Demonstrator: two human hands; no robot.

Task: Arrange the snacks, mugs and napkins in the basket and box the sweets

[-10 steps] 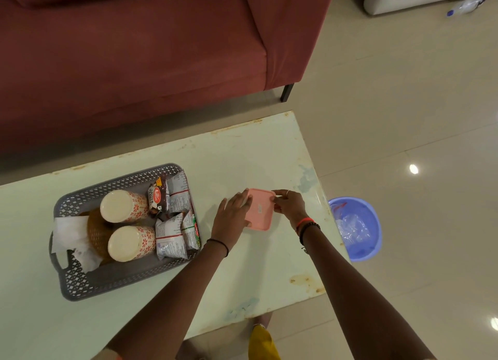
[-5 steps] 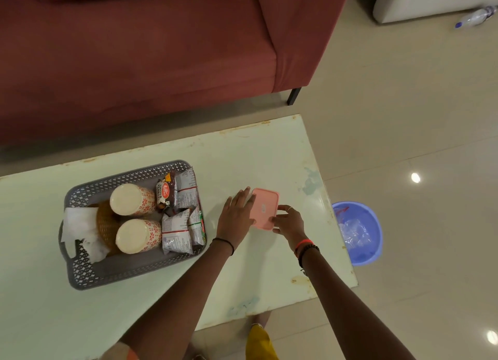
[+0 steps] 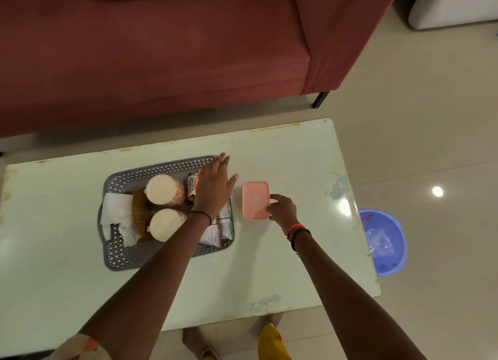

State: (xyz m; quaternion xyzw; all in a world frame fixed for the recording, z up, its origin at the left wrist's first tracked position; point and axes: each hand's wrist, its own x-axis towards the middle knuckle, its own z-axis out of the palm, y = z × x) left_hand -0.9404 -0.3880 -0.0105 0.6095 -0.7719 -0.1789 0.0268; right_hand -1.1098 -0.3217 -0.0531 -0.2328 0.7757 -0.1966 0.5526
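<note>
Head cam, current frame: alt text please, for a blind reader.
A person's right hand touches the edge of a closed pink box on a pale table, while the open left hand hovers over a grey basket holding two mugs, snack packets and napkins.

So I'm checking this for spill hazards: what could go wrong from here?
1. The left hand hovers open over the snack packets at the basket's right edge; a sweep there could knock one out.
2. Only the right hand's fingertips touch the pink box, so a push might slide it rather than lift it.
3. The two mugs lie on their sides and may roll if the basket is jolted.
</note>
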